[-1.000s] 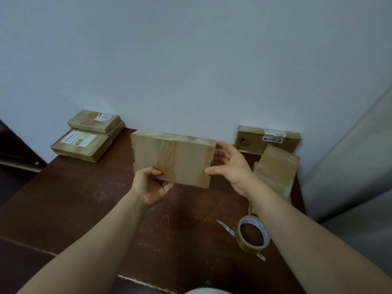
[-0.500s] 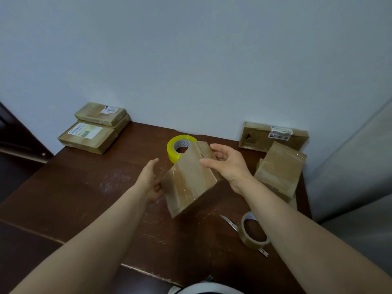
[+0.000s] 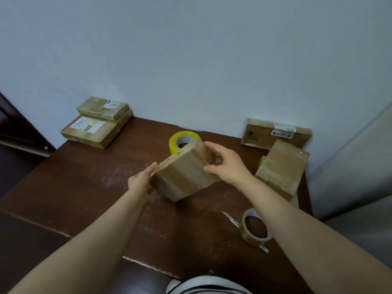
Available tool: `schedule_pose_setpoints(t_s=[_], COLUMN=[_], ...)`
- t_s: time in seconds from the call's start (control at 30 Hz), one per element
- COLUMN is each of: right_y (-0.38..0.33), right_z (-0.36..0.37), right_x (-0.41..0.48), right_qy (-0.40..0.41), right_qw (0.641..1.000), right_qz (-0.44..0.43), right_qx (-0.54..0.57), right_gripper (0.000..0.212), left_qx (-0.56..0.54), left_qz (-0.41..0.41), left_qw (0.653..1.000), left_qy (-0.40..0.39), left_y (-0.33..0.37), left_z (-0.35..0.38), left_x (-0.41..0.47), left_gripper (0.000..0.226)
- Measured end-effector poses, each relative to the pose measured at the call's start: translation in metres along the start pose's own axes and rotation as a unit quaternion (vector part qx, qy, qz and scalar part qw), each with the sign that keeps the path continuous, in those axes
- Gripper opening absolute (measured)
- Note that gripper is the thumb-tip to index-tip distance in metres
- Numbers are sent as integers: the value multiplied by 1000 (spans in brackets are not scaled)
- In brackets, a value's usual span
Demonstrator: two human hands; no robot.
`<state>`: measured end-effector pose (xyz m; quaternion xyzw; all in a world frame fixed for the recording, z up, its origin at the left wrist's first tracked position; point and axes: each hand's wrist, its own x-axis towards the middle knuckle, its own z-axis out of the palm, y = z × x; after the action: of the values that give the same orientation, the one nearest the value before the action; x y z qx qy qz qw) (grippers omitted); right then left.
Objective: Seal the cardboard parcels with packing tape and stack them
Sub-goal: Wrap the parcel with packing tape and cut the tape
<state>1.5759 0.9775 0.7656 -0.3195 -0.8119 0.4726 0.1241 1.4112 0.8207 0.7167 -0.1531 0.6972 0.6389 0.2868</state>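
A taped cardboard parcel [image 3: 185,170] is held tilted over the middle of the dark wooden table [image 3: 80,187], its lower corner close to the tabletop. My left hand [image 3: 141,181] grips its left end. My right hand [image 3: 228,164] holds its upper right edge, fingers curled over the top. Behind the parcel stands a yellow tape roll [image 3: 182,141], partly hidden by it. A clear tape roll [image 3: 254,228] lies near the front right, under my right forearm.
Two labelled parcels [image 3: 97,122] are stacked at the back left corner. At the back right a flat labelled parcel [image 3: 275,134] leans on the wall with taped parcels [image 3: 282,168] before it. A small blade [image 3: 230,218] lies beside the clear roll.
The parcel was held upright and level a second ago. It has since been lowered toward the table and turned onto a tilt, which uncovered the yellow tape roll behind it.
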Motion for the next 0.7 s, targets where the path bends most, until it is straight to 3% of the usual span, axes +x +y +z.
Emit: schedule_pose_setpoints(t_s=[0.23, 0.33, 0.43, 0.5, 0.53, 0.6, 0.7], right_y=[60, 73, 71, 71, 70, 70, 72], right_z=[35, 39, 38, 38, 40, 46, 52], right_x=[-18, -24, -17, -11, -10, -7, -5], right_qy=[-16, -30, 30, 44, 38, 17, 13], right_qw=[994, 977, 952, 964, 970, 975, 982], right_qz=[108, 180, 215, 193, 179, 164, 146], right_qx=[-18, 112, 217, 178, 159, 149, 117], right_gripper=[71, 64, 54, 49, 50, 51, 49], left_qx=[173, 210, 294, 403, 433, 470, 550], left_qz=[132, 162, 218, 331, 409, 528, 594], left_qw=[976, 964, 930, 850, 802, 704, 558], left_qy=[14, 1, 40, 71, 49, -64, -179], left_y=[-33, -45, -47, -50, -53, -57, -64], left_z=[-18, -18, -12, -7, -3, 8, 32], left_x=[-7, -9, -17, -28, -33, -43, -49], left_gripper=[68, 67, 62, 60, 58, 56, 58])
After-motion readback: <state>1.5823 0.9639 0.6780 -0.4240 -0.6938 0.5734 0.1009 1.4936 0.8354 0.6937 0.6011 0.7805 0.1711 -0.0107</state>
